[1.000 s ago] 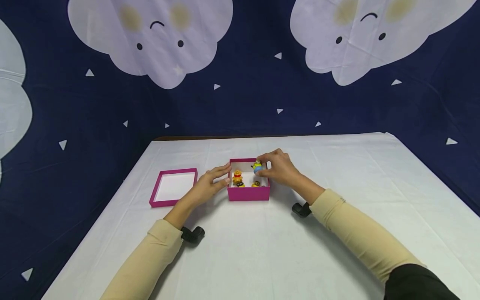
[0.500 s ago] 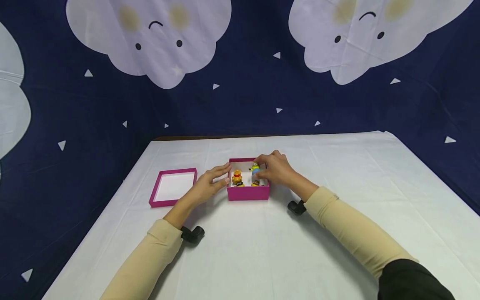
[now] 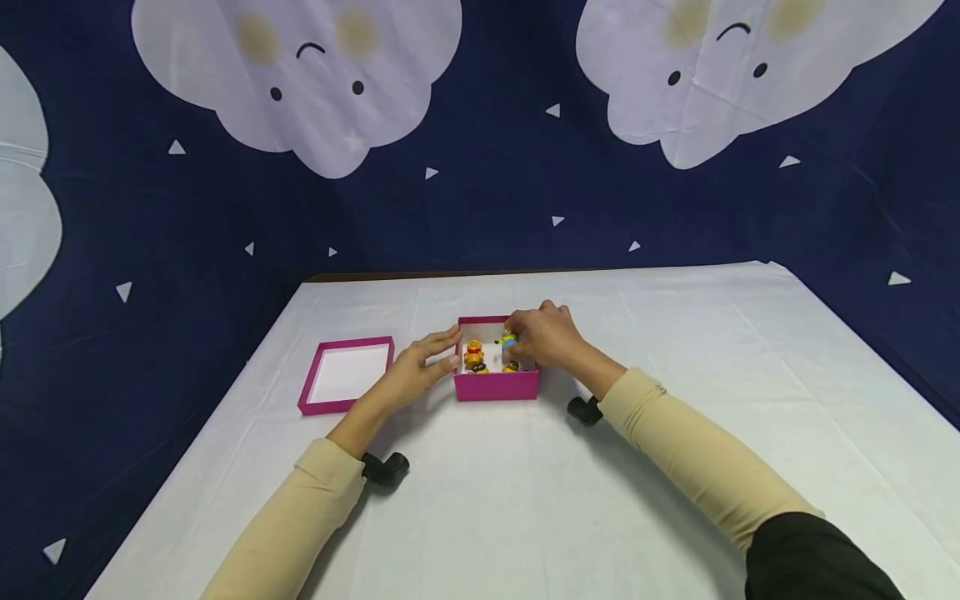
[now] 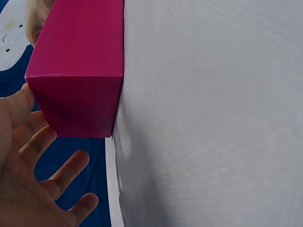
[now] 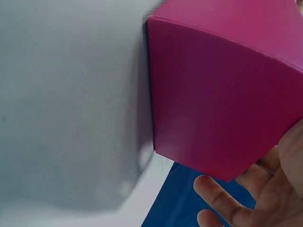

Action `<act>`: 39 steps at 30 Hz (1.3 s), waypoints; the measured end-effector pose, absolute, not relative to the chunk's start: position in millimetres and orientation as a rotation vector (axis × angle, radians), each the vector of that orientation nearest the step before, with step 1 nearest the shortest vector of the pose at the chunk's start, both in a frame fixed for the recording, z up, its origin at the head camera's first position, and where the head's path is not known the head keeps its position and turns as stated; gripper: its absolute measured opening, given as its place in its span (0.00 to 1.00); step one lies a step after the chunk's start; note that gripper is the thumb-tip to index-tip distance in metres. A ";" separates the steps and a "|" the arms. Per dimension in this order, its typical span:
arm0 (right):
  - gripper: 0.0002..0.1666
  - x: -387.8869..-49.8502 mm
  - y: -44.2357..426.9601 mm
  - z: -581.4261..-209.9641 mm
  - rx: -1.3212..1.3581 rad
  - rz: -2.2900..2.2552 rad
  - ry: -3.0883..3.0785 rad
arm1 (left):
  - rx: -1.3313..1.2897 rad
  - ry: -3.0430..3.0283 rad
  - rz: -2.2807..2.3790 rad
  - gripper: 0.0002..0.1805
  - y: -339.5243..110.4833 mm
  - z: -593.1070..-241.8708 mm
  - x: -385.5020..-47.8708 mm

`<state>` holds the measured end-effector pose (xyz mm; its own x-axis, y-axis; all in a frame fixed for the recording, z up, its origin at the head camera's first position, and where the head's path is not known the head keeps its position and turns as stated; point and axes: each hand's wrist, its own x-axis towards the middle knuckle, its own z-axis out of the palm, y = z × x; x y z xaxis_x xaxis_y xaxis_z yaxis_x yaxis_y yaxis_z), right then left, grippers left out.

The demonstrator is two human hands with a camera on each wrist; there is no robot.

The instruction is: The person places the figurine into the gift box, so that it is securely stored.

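Observation:
A magenta box [image 3: 497,387] with a white inside stands on the table. My right hand [image 3: 551,336] reaches over its right wall and pinches a yellow-and-blue Minion figure [image 3: 507,340], held upright inside and partly covered by the fingers. At the left wall, my left hand [image 3: 422,367] touches the box with fingers spread. Inside the box are an orange bear figure [image 3: 474,354] with a red top and, half hidden behind the front wall, small yellow figures [image 3: 512,367]. Both wrist views show only the box's outer walls and parts of the hands; the figures are out of sight there.
Left of the box lies a magenta-rimmed lid [image 3: 307,390], white side up, close to my left wrist. A white cloth covers the table [image 3: 480,500]. Behind it hangs a dark blue curtain [image 3: 495,225] printed with clouds.
My right hand has moved slightly left and lower with the Minion figure, bringing it deeper into the box. The left hand, box and lid have stayed in place.

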<state>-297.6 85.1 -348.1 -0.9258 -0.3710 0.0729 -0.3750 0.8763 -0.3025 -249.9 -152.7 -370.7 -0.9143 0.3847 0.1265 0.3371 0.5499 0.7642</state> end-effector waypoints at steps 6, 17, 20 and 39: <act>0.27 -297.6 84.1 -346.4 0.593 0.446 -3.057 | 0.655 2.726 1.316 0.26 -152.7 -370.9 -251.4; 0.27 -295.9 82.5 -346.8 0.627 0.377 -3.053 | 0.647 2.732 1.318 0.27 -152.9 -372.4 -250.1; 0.26 -295.9 82.1 -346.5 0.631 0.339 -3.050 | 0.646 2.728 1.324 0.27 -152.8 -371.7 -249.9; 0.19 -296.3 80.3 -344.3 0.631 0.234 -3.081 | 0.638 2.726 1.329 0.26 -153.0 -371.9 -250.5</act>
<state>-296.3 80.3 -344.3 -0.9199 -0.3919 0.0178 -0.3901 0.9089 -0.1474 -250.5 -153.0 -371.9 -0.9144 0.3802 0.1389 0.3437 0.5477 0.7628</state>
